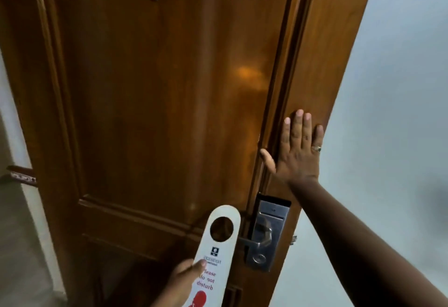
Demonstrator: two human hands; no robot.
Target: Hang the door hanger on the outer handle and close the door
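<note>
- Door hanger (213, 253), a white card strip with a round hole at its top and red "Please do not disturb" lettering, is pinched at its left edge by the left hand (184, 280), thumb on its face.
- Its hole sits just left of the silver metal lever handle (254, 240) and is not yet over it, so hanging is undone.
- Right hand (298, 151), above and right of the handle, lies flat and spread on the brown varnished wooden door (157, 88) near its edge, gripping nothing.
- Closing is apparently also left to do.
- No containers are visible.
</note>
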